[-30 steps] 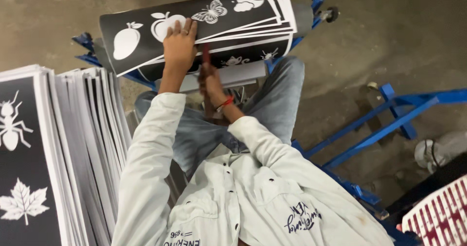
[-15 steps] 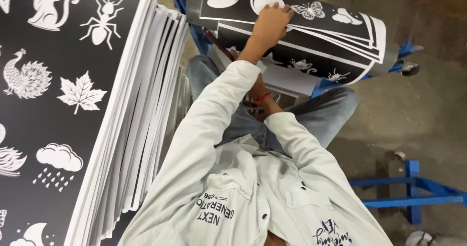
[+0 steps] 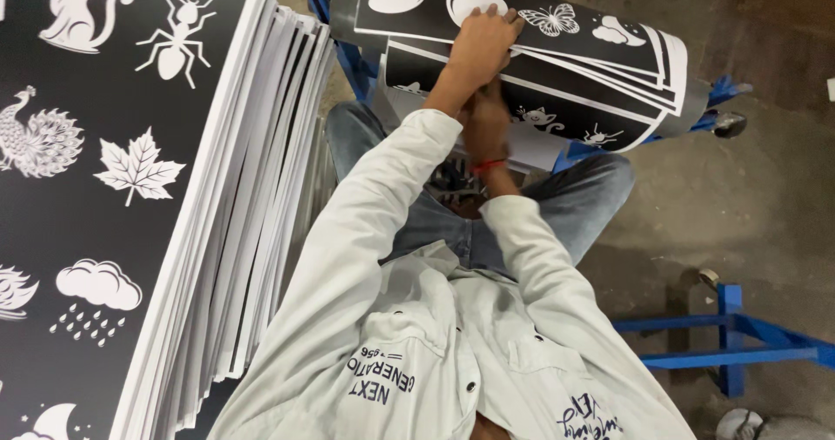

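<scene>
A: What is the left hand [image 3: 484, 47] doing at the top centre of the frame?

B: It lies palm down on a bundle of black printed sheets [image 3: 557, 49], the ones with white fruit, butterfly and cloud shapes. The fingers are spread flat rather than curled, so it presses and holds nothing; my guess is that the weight keeps the curved sheets from springing open.

A: And the right hand [image 3: 487, 127]?

B: It sits just under the left wrist, with a red thread around its own wrist, tucked in below the bundle's overhanging edge. I cannot tell whether its grip is closed on anything, since the left forearm and the sheets hide the fingers.

A: Where does the bundle rest?

B: Across a blue metal frame [image 3: 722, 92] in front of the person's knees, bowed over it so the edges fan out to the upper right.

A: What else is about?

B: A tall stack of the same kind of sheets [image 3: 174, 188] fills the left side, close by the left sleeve, with an ant, a leaf and a rain cloud on top. Another blue stand [image 3: 739, 344] is at lower right on the concrete floor [image 3: 765, 214]
</scene>
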